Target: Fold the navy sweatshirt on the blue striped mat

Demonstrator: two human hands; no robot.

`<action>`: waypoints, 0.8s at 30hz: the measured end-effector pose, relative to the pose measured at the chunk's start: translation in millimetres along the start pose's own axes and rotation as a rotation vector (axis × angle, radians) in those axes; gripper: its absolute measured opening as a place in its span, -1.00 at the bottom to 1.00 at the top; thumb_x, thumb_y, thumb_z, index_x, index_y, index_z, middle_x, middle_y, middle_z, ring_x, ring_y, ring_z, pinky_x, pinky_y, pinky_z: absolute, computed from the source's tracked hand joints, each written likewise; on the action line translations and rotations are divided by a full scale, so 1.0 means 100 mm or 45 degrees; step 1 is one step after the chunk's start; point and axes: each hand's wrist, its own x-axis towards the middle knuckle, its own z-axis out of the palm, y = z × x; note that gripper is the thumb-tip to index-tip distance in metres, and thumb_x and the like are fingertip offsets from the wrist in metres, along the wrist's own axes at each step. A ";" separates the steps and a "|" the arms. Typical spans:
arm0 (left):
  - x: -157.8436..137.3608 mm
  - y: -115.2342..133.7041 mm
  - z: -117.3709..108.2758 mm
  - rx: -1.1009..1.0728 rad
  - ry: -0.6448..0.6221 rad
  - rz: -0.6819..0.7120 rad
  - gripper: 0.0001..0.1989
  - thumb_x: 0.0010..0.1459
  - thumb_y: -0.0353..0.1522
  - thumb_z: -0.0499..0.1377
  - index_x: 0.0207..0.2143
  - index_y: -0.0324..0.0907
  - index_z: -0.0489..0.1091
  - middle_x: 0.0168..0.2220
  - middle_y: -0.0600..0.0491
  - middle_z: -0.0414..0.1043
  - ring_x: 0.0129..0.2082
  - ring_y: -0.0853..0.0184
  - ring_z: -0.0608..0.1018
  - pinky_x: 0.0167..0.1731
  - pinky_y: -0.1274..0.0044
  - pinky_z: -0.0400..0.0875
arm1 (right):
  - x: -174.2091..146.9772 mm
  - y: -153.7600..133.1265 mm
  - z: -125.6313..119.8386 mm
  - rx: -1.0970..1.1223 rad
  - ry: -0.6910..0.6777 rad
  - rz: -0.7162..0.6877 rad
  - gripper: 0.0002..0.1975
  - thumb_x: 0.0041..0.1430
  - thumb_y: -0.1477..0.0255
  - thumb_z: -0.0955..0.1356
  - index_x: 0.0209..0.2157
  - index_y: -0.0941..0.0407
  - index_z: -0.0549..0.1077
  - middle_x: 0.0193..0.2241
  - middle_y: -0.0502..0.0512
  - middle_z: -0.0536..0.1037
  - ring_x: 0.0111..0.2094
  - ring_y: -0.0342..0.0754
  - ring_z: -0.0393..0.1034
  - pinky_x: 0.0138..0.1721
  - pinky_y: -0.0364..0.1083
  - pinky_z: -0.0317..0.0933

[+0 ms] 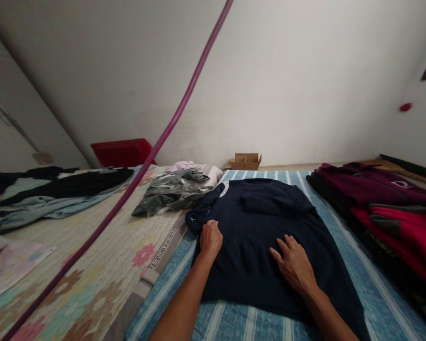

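Pale, faintly smudged wall (287, 85) rises behind a blue striped cloth (230, 319) and, to its left, a floral sheet (102, 265) with "THE FORSET" printed on its border. On the striped cloth lies a dark navy garment (248, 237), spread out in front of the person, one sleeve folded in along its left side and a white patch near the top left.

The left hand (211, 239) has a narrow grip, its fingers curled on the garment's left edge beside the sleeve. The right hand (295, 263) is wide, fingers spread and resting on the right half of the fabric.

Just left of the garment sits a crumpled grey-green bundle (175, 192); to the right are stacked maroon clothes (369, 184) and red clothes (412, 222). Behind stands an open cardboard box (246, 166), near the wall. One purple cord (184, 99) slants across the view, over the floral sheet.
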 end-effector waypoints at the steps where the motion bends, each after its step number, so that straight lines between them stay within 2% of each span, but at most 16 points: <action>1: 0.05 0.00 -0.02 -0.004 0.011 -0.009 -0.66 0.12 -0.51 -0.02 -0.10 -0.21 0.42 -0.03 -0.05 0.40 -0.07 0.29 0.43 -0.06 0.56 0.23 | 0.00 0.00 0.00 0.000 -0.003 0.003 -0.43 0.23 0.13 0.11 0.07 0.22 0.34 0.15 0.33 0.21 0.21 0.19 -0.04 0.14 0.11 -0.07; 7: 0.26 -0.02 -0.02 -0.006 0.008 -0.065 -0.81 0.04 -0.39 0.15 -0.27 -0.15 0.49 -0.13 0.01 0.44 -0.13 0.27 0.43 -0.12 0.54 0.26 | -0.01 0.00 -0.02 -0.003 -0.013 0.002 -0.43 0.23 0.13 0.11 0.08 0.21 0.33 0.15 0.32 0.21 0.21 0.18 -0.04 0.14 0.10 -0.07; 10: 0.27 0.00 0.03 0.006 0.005 -0.093 -0.82 0.02 -0.35 0.18 -0.28 -0.10 0.50 -0.14 0.02 0.44 -0.13 0.24 0.42 -0.16 0.50 0.27 | -0.01 -0.01 -0.02 -0.007 -0.010 0.000 -0.44 0.22 0.13 0.12 0.08 0.21 0.33 0.16 0.31 0.21 0.21 0.18 -0.04 0.14 0.11 -0.08; 14: 0.28 0.00 0.07 0.017 0.019 -0.134 -0.82 0.02 -0.33 0.17 -0.29 -0.08 0.50 -0.15 0.03 0.44 -0.12 0.22 0.40 -0.18 0.48 0.26 | -0.02 -0.01 -0.01 -0.010 0.000 0.003 -0.43 0.22 0.13 0.13 0.09 0.22 0.32 0.16 0.32 0.20 0.22 0.19 -0.04 0.15 0.11 -0.09; 19: 0.30 -0.01 0.09 0.026 0.022 -0.148 -0.86 0.04 -0.31 0.15 -0.39 -0.07 0.52 -0.19 0.03 0.45 -0.13 0.21 0.40 -0.22 0.47 0.27 | -0.02 0.00 -0.01 0.000 -0.001 0.003 -0.45 0.21 0.14 0.14 0.08 0.20 0.33 0.16 0.30 0.21 0.22 0.17 -0.04 0.15 0.10 -0.09; 24: 0.33 0.00 0.14 0.022 0.048 -0.173 -0.81 0.07 -0.35 0.08 -0.42 -0.10 0.52 -0.23 -0.03 0.45 -0.14 0.16 0.41 -0.21 0.41 0.27 | -0.02 0.00 -0.02 -0.006 -0.009 0.005 -0.45 0.22 0.15 0.13 0.08 0.20 0.32 0.16 0.29 0.20 0.22 0.16 -0.04 0.15 0.10 -0.09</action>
